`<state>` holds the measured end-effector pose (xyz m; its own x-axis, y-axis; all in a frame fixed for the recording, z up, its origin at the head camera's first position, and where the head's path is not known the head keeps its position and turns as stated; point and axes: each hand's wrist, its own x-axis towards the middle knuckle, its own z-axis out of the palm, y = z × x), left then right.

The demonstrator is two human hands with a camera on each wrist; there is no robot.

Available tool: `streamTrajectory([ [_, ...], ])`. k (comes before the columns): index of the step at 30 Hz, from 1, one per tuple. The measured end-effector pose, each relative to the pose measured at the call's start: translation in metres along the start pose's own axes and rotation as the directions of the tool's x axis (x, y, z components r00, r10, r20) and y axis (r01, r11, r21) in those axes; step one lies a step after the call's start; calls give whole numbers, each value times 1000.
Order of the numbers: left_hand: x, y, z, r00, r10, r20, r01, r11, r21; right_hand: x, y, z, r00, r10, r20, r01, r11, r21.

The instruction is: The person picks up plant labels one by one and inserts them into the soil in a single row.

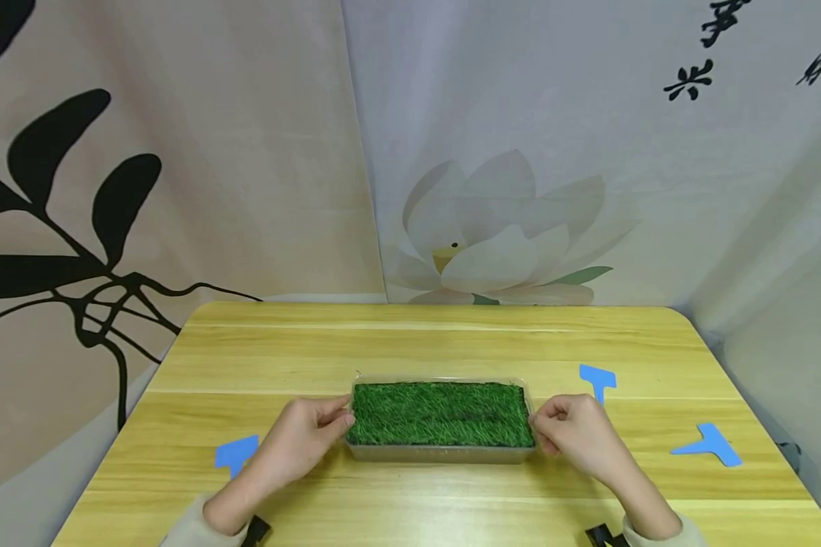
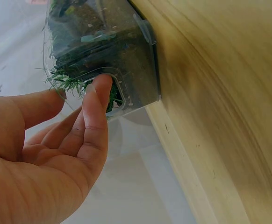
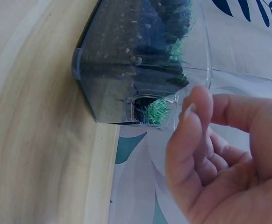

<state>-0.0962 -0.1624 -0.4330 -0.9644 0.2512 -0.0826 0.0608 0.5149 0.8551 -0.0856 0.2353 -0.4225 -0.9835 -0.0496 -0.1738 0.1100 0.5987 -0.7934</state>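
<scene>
A clear plastic box (image 1: pixel 445 454) sits on the wooden table, topped by a mat of green artificial grass (image 1: pixel 441 414). Dark, grainy material shows through its side wall (image 3: pixel 112 51). My left hand (image 1: pixel 308 437) grips the left end, with fingertips at a rounded cut-out in the end wall and the thumb near the rim, as the left wrist view shows. At the right end, my right hand (image 1: pixel 575 433) pinches the rim between thumb and forefinger, its other fingers curled below. Another cut-out in that end, with grass behind it, appears in the right wrist view.
Blue T-shaped tags lie on the table (image 1: pixel 445 342): one tag (image 1: pixel 236 454) beside the left forearm, another tag (image 1: pixel 598 380) behind the right hand, and a third tag (image 1: pixel 710 447) farther right. A printed curtain (image 1: pixel 246 152) hangs behind the table's back edge.
</scene>
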Motion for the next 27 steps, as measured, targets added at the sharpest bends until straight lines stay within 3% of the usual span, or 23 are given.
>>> streamTrajectory([
  [10, -8, 3, 5, 1000, 24, 6, -24, 1000, -3, -12, 0, -4, 1000, 1, 17, -1, 999, -33],
  [27, -20, 9, 14, 997, 72, 15, -72, 997, 3, -23, 8, -12, 996, 10, 89, -10, 1000, 1],
])
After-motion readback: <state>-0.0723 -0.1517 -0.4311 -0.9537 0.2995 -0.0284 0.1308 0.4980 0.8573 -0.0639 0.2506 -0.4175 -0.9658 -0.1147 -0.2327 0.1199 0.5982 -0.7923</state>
